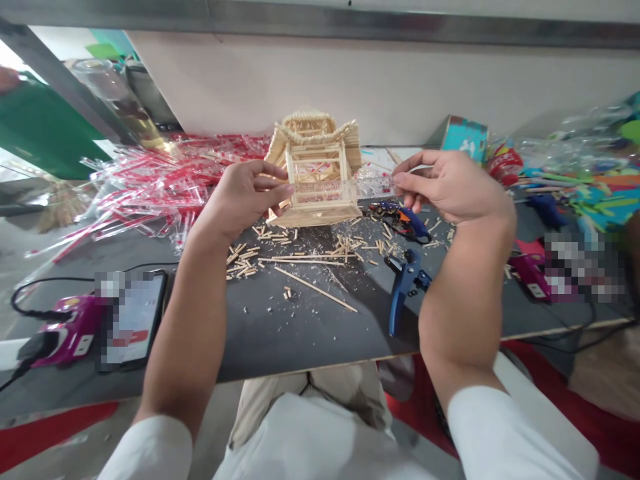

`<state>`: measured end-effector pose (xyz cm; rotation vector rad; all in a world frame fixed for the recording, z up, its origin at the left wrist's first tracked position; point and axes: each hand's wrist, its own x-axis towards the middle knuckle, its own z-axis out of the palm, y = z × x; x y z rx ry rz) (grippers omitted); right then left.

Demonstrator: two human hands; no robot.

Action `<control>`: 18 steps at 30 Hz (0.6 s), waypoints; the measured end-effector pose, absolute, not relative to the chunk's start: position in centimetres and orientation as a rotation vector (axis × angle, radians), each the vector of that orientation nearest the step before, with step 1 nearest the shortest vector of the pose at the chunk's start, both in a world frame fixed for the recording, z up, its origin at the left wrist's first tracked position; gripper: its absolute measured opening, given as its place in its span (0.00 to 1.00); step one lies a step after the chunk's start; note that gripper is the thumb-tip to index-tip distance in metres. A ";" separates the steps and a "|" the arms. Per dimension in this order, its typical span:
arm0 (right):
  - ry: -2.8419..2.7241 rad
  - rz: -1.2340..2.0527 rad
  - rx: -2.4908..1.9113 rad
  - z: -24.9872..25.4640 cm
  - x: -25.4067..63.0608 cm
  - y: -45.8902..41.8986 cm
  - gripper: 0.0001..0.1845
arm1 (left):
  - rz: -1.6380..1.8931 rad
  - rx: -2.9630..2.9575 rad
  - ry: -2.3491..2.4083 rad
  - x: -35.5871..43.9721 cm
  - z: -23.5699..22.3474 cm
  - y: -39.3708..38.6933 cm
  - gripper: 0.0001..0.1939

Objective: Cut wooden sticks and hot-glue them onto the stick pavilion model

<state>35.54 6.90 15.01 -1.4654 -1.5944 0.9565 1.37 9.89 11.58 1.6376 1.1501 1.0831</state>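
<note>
Dark bench (300, 340): clear bottle (111, 92) at back contains yellowish liquid (145, 131). Right fingers (416, 183) pinch transparent strip (374, 187) by stick-built house (320, 139); left fingers (277, 194) part-closed, grip unclear.

The head view (the sole one) looks forward and down — close above both hands (241, 198).

Your sleeves (150, 450) are white, the stick model (320, 138) pale yellow, the cutter (400, 297) blue, the tabletop (310, 343) dark grey, the plastic pile (165, 175) clear and red.

Clear strip (373, 188), perhaps plastic, between hands (445, 187)
</note>
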 end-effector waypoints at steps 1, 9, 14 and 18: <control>-1.594 0.947 -1.463 15.0 35.5 6.9 0.14 | 1.086 1.633 1.149 1.4 11.5 9.9 0.17; -1.561 0.969 -1.418 14.9 35.6 7.0 0.18 | 1.069 1.674 1.161 1.2 11.2 10.2 0.17; -1.562 0.981 -1.419 14.8 35.6 7.1 0.19 | 1.076 1.683 1.144 1.0 11.0 10.3 0.18; -1.559 0.994 -1.404 14.8 35.6 7.0 0.20 | 1.072 1.680 1.147 1.1 11.2 10.2 0.17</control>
